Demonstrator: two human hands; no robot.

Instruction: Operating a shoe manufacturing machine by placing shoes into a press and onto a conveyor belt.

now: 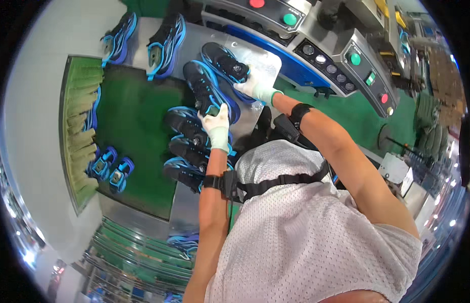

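Nearest the person, 3 black shoes with bright blue trim (pixel 187 151) lay in a close stack on the edge of the green mat (pixel 131 126), soles and sides turned up. Just beyond them, the left hand (pixel 217 126), in a white glove, was closed on the heel end of a black-and-blue shoe (pixel 207 91) that lay lengthwise on the metal bench (pixel 187 202), toe pointing away. The fingers curled over its rim, so the grip looked firm rather than loose. A black strap with a small device (pixel 222 183) circled that forearm.

Farther on, the right hand (pixel 255 88), also gloved in white, was clamped on the near end of a second shoe (pixel 225 63) of the same black and blue, which rested beside the 1st on a clear plastic sheet (pixel 265 63). Both shoes sat side by side, almost touching.

Beyond them, 2 more matching shoes (pixel 144 43) stood on the bench near the top edge. To the left, 2 small blue pieces (pixel 109 169) sat on the mat beside a green ribbed strip (pixel 81 126). Past the right hand rose a grey control panel (pixel 326 55) with red and green buttons.
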